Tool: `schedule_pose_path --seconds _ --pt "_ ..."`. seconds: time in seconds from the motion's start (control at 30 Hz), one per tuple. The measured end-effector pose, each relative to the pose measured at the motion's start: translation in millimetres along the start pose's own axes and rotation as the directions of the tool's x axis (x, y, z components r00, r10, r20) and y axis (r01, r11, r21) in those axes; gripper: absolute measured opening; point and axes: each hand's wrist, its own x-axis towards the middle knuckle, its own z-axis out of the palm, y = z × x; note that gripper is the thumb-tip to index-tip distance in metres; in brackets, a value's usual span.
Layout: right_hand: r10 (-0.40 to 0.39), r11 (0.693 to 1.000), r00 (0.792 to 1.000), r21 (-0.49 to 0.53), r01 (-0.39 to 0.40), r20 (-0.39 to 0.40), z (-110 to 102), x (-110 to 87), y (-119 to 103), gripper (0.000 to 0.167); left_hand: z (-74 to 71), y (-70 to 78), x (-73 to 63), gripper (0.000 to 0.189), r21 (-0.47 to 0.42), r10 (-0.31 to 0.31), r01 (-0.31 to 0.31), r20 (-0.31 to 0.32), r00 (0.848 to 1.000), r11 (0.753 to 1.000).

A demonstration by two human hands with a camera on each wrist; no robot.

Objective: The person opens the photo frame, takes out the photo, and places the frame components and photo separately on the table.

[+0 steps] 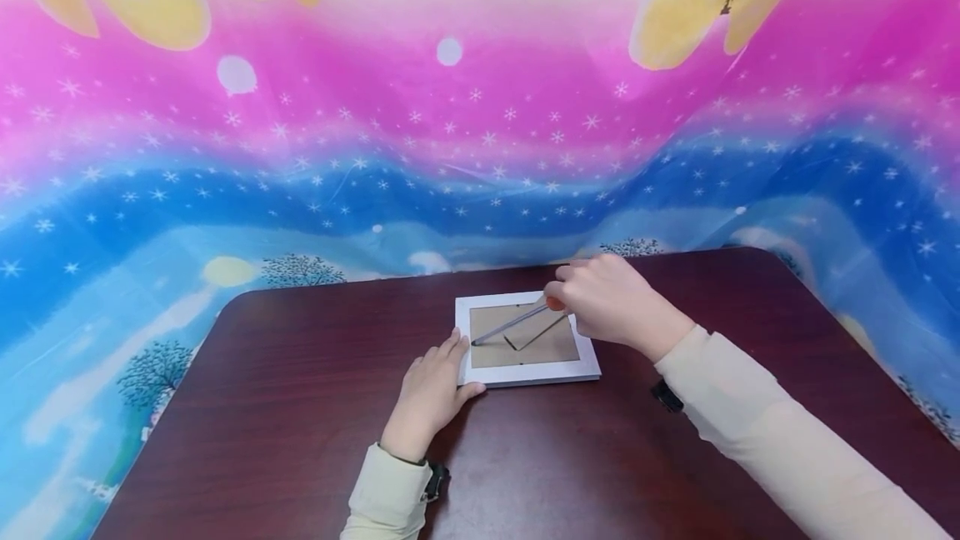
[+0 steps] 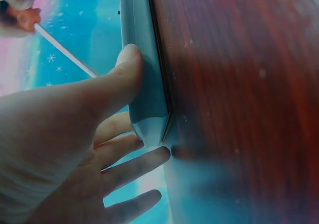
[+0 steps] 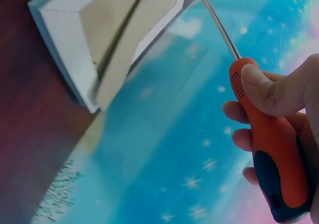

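A: Where is the picture frame (image 1: pixel 540 372) lying?
B: Back side up on the surface (image 1: pixel 315 407), just below the centre of the head view, its brown backing board (image 1: pixel 495 352) facing upward.
A: And the hands?
B: The left hand (image 1: pixel 431 386) is bracing the frame's lower-left corner, fingers extended rather than clasping, thumb resting against the near edge. The right hand (image 1: pixel 611 302) is gripping the orange handle of a screwdriver (image 3: pixel 269 129), whose tip is sitting at the board's left edge.
A: What is worrying you?
B: The slant. The shaft is leaning low, so too hard a push could send the tip skidding across the white border or into those left fingers, which are lying close by.
A: Anything else?
B: If the left hand is pressing only lightly, the frame could slide. And the raised flap (image 3: pixel 122 59) is standing near the right hand, so a knock could bend it.
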Motion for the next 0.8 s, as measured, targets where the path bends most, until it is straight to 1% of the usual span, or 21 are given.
schedule_pose_path --seconds 0.17,0.27,0.33,0.5,0.63,0.73,0.8 --pt "-0.082 0.988 0.996 -0.128 0.085 0.023 -15 21.0 -9 0.020 -5.0 -3.1 -0.9 0.071 -0.006 -0.022 0.022 -0.001 1.000 1.000" --pt "-0.106 0.974 0.993 -0.193 0.115 0.052 -22 30.4 -14 0.020 -6.3 -4.1 -0.5 0.070 -0.010 -0.030 0.030 0.005 1.000 0.999" --pt "-0.114 0.966 0.991 -0.226 0.128 0.074 -25 35.9 -17 0.020 -6.5 -4.0 -0.5 0.070 -0.010 -0.026 0.026 0.004 1.000 1.000" --pt "-0.130 0.949 0.985 -0.272 0.157 0.114 -30 49.5 -25 0.023 -4.5 -3.7 -1.5 0.070 0.009 -0.014 0.014 -0.011 1.000 1.000" --pt "-0.135 0.938 0.980 -0.301 0.175 0.147 -33 60.8 -31 0.021 -2.6 -4.8 -1.4 0.070 0.023 -0.026 0.026 -0.018 0.999 0.999" --pt "-0.136 0.924 0.971 -0.329 0.196 0.195 -37 69.7 -37 0.018 -1.7 -5.7 -1.0 0.069 0.024 -0.019 0.020 -0.017 1.000 1.000" --pt "-0.147 0.910 0.962 -0.349 0.223 0.230 -40 76.8 -41 0.017 -1.7 -6.2 -0.7 0.069 0.026 -0.011 0.012 -0.019 1.000 1.000"
